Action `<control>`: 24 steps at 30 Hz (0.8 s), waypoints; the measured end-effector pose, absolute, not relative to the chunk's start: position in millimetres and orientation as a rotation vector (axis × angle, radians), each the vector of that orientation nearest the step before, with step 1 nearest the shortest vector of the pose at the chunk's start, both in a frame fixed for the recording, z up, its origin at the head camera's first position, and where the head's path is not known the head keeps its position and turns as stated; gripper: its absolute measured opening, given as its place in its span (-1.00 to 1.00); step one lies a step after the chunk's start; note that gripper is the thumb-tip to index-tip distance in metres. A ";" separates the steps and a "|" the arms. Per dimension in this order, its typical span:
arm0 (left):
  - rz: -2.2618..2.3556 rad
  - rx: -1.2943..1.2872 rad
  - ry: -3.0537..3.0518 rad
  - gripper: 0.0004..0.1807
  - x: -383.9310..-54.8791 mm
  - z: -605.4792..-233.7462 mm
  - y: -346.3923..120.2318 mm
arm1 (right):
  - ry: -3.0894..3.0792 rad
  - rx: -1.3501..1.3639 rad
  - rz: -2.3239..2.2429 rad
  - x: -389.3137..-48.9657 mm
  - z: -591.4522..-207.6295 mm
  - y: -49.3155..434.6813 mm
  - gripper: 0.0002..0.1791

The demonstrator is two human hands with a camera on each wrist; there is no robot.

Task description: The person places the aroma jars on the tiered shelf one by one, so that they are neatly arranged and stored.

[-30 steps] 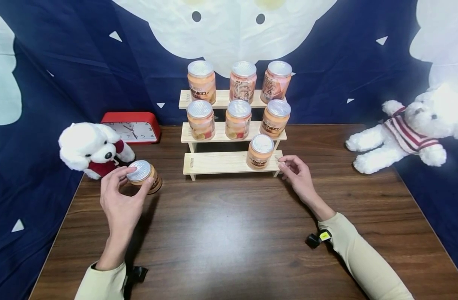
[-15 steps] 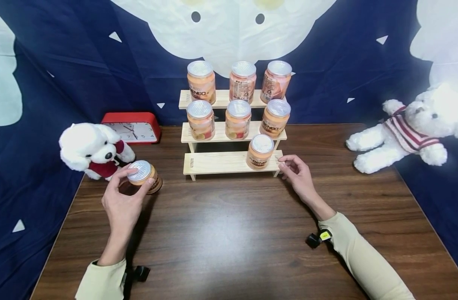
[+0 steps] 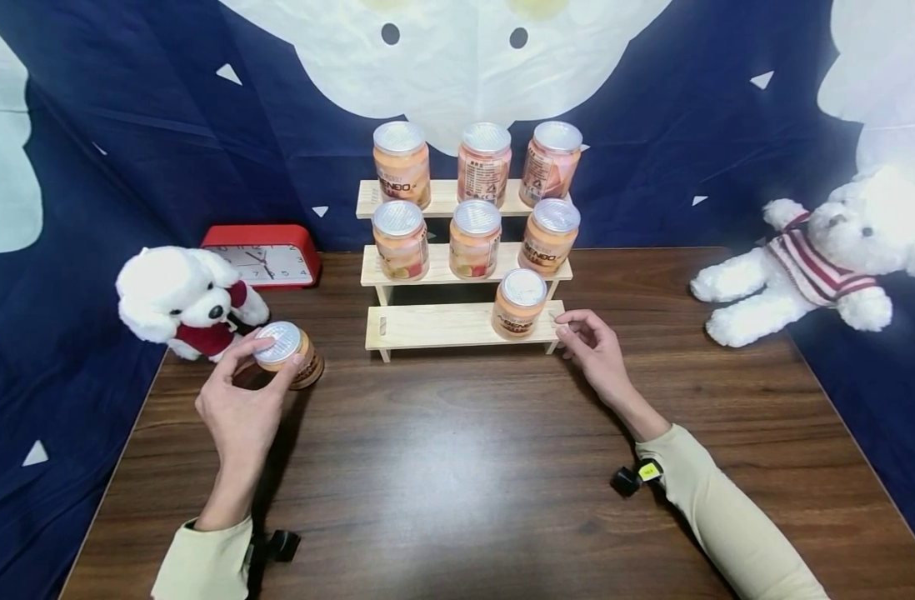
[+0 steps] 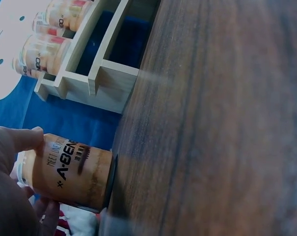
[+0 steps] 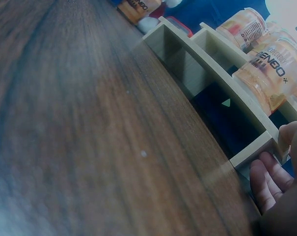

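Note:
At the left of the table, my left hand point(image 3: 242, 410) grips an orange labelled jar point(image 3: 307, 367) near its silver lid, thumb on one side and fingers on the other. In the left wrist view the jar point(image 4: 72, 172) stands with its base on the table. My right hand point(image 3: 598, 357) holds the right end of a three-step wooden display rack point(image 3: 435, 325). In the right wrist view the thumb lies at the upper edge and the fingers point(image 5: 268, 179) curl beside the end panel. A similar jar point(image 3: 517, 312) stands at the right of the bottom step, close to this hand.
More jars stand on the middle step point(image 3: 438, 262) and the top step point(image 3: 444, 196). A white plush dog point(image 3: 176, 292) sits right behind the gripped jar, before a red clock point(image 3: 303, 250). At the far right is a plush bear point(image 3: 817, 258). A dark blue cloth point(image 3: 277, 150) hangs behind.
Almost nothing differs. My left hand shifts very slightly around the jar, which stays in place. The right hand and the rack hold still.

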State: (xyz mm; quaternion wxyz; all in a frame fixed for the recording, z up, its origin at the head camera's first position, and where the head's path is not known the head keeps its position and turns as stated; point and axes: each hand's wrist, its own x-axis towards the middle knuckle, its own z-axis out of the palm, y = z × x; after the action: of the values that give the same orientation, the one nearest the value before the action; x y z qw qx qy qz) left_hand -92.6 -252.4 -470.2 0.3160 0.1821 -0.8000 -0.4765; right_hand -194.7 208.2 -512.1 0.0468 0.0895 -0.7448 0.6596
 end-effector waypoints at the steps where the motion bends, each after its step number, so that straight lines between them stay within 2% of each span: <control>1: -1.255 0.484 -2.104 -0.54 -92.8 -470.4 -252.3 | -2.273 0.271 2.014 -194.7 -512.0 208.3 -0.78; 17: -1.300 0.424 -2.041 -0.57 -94.4 -464.9 -244.0 | -2.287 0.260 2.018 -194.7 -510.9 207.8 -0.79; 24: -1.253 0.316 -2.041 -0.59 -88.3 -438.4 -223.0 | -2.285 0.265 2.019 -195.1 -511.9 208.3 -0.79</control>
State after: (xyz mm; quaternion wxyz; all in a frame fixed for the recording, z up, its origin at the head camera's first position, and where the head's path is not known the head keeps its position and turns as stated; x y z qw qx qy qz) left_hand -88.3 -223.0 -438.4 0.3550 0.1222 -0.7899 -0.4848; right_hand -195.1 208.3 -511.9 0.0405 0.0864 -0.7459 0.6592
